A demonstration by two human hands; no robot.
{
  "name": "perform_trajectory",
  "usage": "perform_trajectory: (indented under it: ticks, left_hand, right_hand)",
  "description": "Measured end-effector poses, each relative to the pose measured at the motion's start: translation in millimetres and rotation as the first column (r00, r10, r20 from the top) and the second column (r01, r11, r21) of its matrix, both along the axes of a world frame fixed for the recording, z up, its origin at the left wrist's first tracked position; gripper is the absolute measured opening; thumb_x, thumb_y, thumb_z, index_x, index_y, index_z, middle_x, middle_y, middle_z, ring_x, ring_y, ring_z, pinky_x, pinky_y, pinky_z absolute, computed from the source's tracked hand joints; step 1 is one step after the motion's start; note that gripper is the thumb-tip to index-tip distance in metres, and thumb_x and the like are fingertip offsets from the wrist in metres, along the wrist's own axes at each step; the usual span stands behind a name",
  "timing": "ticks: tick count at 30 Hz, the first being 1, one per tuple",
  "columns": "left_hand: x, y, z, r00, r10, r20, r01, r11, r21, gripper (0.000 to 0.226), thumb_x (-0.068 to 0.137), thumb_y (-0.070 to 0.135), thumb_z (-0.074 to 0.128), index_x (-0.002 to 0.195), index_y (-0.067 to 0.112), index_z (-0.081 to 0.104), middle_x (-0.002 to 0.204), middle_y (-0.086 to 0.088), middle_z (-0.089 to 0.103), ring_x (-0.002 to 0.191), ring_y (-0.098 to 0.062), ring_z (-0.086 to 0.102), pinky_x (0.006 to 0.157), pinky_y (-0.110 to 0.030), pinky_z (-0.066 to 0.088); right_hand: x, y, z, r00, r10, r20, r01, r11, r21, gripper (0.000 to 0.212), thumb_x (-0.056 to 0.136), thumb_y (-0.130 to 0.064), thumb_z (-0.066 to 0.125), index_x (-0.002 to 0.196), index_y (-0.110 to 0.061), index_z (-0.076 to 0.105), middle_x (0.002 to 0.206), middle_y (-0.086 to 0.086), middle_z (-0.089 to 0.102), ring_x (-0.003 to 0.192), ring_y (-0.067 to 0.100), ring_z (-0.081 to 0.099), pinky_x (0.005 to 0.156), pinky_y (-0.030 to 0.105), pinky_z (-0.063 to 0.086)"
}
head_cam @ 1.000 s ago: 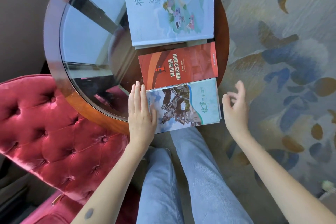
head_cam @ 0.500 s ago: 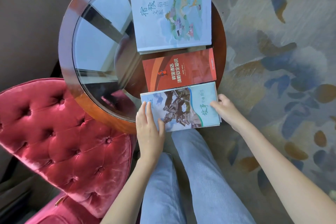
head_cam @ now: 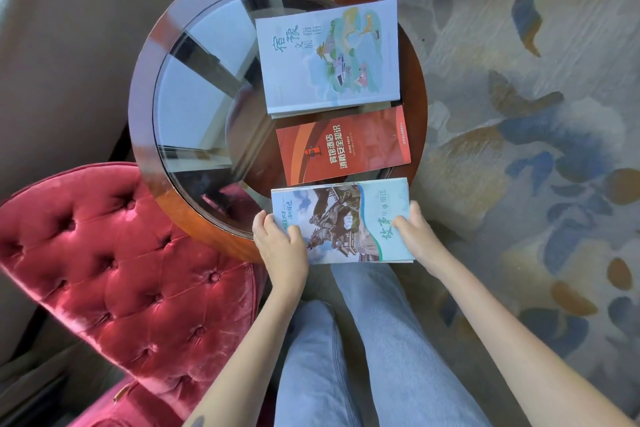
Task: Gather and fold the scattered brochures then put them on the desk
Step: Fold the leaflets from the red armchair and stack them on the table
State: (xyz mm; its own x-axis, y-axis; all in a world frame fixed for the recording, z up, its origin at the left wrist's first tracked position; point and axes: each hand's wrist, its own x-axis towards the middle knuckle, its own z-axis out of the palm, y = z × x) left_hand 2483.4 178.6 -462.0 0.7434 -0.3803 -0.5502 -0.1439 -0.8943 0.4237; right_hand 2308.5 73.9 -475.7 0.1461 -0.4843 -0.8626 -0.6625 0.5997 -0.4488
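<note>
Three brochures lie in a row on the right side of a round glass-topped table [head_cam: 145, 121]. Farthest is a pale blue brochure [head_cam: 329, 55] with a green map drawing. A red brochure [head_cam: 343, 146] sits in the middle. Nearest me is a folded teal brochure [head_cam: 346, 218] with a horseman statue photo; it overhangs the table's near edge above my knees. My left hand [head_cam: 282, 246] grips its left end, thumb on top. Its right end is pinched by my right hand [head_cam: 417, 239].
A red tufted velvet armchair [head_cam: 121, 270] stands at the lower left, touching the table. My legs in light blue jeans [head_cam: 363, 340] are below the table edge. Patterned carpet [head_cam: 536, 149] covers the floor to the right. Dark chair legs show at the top.
My left hand went from lying flat on the teal brochure to gripping its left end. My right hand closed in from the side and took hold of the right end.
</note>
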Motion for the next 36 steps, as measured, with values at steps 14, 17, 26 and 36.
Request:
perform_trajectory:
  ticks: [14,17,26,36]
  left_hand:
    - [66.4,-43.1,31.6,0.902,0.251,-0.352,-0.360,0.886,-0.291,0.024,0.094,0.017,0.048,0.117,0.014,0.043,0.097,0.004,0.059,0.087,-0.010,0.058,0.080,-0.030,0.047]
    - [88.5,-74.1,37.2,0.929,0.156,-0.335,-0.284,0.882,-0.377,0.022,0.092,0.011,0.050,0.111,0.012,0.059,0.104,-0.001,0.065,0.094,-0.015,0.059,0.083,-0.035,0.047]
    - [134.7,-192.4,23.1,0.988,0.031,-0.148,-0.087,0.920,-0.382,0.025,0.091,0.008,0.047,0.111,0.005,0.062,0.106,-0.005,0.064,0.094,-0.015,0.059,0.085,-0.035,0.051]
    - [140.8,-217.6,3.7,0.991,-0.102,0.087,0.116,0.979,-0.168,0.024,0.086,0.009,0.046,0.097,0.009,0.067,0.086,-0.005,0.058,0.081,-0.020,0.052,0.072,-0.025,0.040]
  right_hand:
    - [28.9,-83.9,19.9,0.962,0.035,0.270,-0.008,0.995,-0.098,0.019,0.097,-0.016,0.036,0.113,-0.027,0.034,0.102,-0.014,0.053,0.093,0.004,0.057,0.065,0.017,0.046]
    - [54.3,-116.0,18.9,0.961,-0.006,0.276,0.058,0.982,-0.180,0.021,0.095,-0.011,0.037,0.113,-0.021,0.037,0.100,-0.011,0.053,0.089,0.001,0.054,0.069,0.020,0.045]
    - [110.6,-202.0,18.3,0.998,-0.014,-0.061,-0.018,0.869,-0.495,0.029,0.091,-0.012,0.043,0.118,-0.004,0.050,0.122,0.012,0.060,0.107,0.028,0.059,0.088,0.039,0.048]
    - [118.3,-202.2,6.1,0.902,0.098,-0.421,-0.333,0.778,-0.533,0.029,0.093,-0.020,0.045,0.118,-0.005,0.048,0.120,0.015,0.052,0.107,0.032,0.055,0.082,0.043,0.047]
